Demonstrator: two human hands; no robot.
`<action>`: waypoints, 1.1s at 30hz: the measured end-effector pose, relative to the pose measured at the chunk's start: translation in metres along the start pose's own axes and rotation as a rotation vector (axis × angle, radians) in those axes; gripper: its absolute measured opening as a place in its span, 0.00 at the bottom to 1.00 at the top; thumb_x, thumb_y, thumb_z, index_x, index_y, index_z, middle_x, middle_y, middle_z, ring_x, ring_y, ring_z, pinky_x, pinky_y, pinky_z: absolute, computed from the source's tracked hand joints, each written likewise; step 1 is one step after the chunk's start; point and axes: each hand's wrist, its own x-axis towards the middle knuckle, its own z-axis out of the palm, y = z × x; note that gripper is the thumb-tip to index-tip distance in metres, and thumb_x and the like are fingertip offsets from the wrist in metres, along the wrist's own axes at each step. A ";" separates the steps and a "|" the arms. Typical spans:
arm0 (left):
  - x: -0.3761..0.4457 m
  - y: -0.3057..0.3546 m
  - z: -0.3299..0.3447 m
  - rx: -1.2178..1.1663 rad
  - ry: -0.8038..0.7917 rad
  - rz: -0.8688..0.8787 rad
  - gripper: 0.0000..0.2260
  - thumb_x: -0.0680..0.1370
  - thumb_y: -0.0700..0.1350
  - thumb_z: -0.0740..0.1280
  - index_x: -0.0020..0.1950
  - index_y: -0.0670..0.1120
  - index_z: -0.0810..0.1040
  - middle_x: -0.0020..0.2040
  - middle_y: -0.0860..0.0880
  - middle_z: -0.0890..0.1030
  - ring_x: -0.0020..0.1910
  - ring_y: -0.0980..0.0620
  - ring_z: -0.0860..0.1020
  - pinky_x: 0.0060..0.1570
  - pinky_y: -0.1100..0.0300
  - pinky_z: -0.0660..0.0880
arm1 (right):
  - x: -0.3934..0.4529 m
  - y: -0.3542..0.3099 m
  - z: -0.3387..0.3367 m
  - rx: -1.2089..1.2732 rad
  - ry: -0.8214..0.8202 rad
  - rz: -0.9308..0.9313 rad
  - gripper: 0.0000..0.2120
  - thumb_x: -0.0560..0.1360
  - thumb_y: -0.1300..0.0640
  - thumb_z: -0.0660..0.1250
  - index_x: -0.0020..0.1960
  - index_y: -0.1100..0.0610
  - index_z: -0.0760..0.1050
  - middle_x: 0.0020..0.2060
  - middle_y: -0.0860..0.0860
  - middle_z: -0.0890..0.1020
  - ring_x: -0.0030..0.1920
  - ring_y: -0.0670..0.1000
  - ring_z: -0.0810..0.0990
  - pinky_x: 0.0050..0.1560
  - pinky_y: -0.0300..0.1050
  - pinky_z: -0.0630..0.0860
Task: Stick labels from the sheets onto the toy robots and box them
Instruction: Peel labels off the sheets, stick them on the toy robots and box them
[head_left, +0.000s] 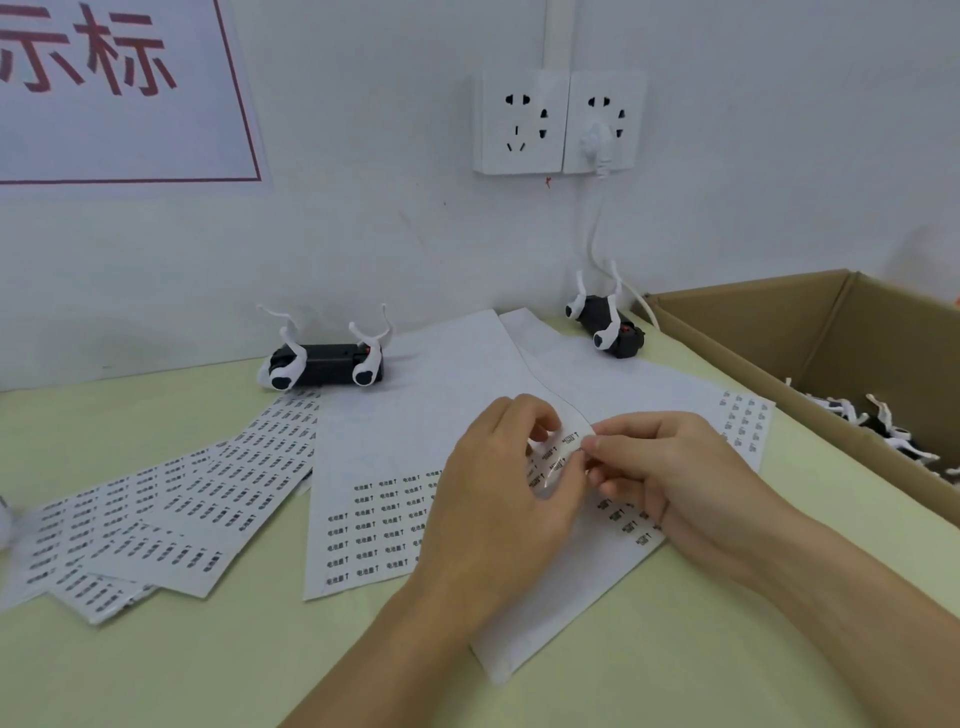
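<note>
Curling up off the tabletop (649, 675), the nearest label sheet (415, 519) carries rows of small black print too fine to read. Both hands meet over its lifted edge: the left hand (498, 499) holds the bent sheet with curled fingers, and the right hand (670, 478) pinches at a label on that edge with thumb and fingertips. Left of this sheet, more printed sheets (156, 525) lie fanned. Right of it stands a cardboard box (810, 332) holding toy robots. Beyond the sheet, two toy robots (324, 361) (605, 325) lie legs-up by the wall. Farther left hangs a sign (119, 88) with large red characters "示标".
</note>
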 end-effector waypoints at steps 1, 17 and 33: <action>0.000 0.000 0.000 -0.008 0.000 -0.001 0.07 0.75 0.47 0.72 0.49 0.49 0.76 0.45 0.56 0.78 0.47 0.57 0.76 0.46 0.65 0.71 | 0.000 0.001 0.000 -0.006 -0.003 0.001 0.04 0.75 0.70 0.68 0.45 0.71 0.81 0.35 0.59 0.82 0.32 0.48 0.79 0.31 0.35 0.77; 0.001 0.002 -0.001 -0.099 0.046 0.032 0.05 0.74 0.46 0.67 0.44 0.45 0.79 0.41 0.55 0.79 0.44 0.56 0.77 0.43 0.62 0.73 | -0.005 0.003 0.002 -0.114 -0.038 -0.093 0.07 0.76 0.64 0.69 0.46 0.68 0.83 0.37 0.57 0.81 0.34 0.48 0.75 0.30 0.38 0.71; 0.001 0.000 0.001 -0.096 0.078 0.016 0.06 0.75 0.46 0.68 0.40 0.45 0.80 0.37 0.54 0.80 0.39 0.56 0.78 0.39 0.59 0.73 | -0.007 0.001 0.005 -0.213 0.001 -0.166 0.08 0.75 0.63 0.69 0.42 0.61 0.87 0.43 0.69 0.82 0.32 0.51 0.72 0.38 0.46 0.71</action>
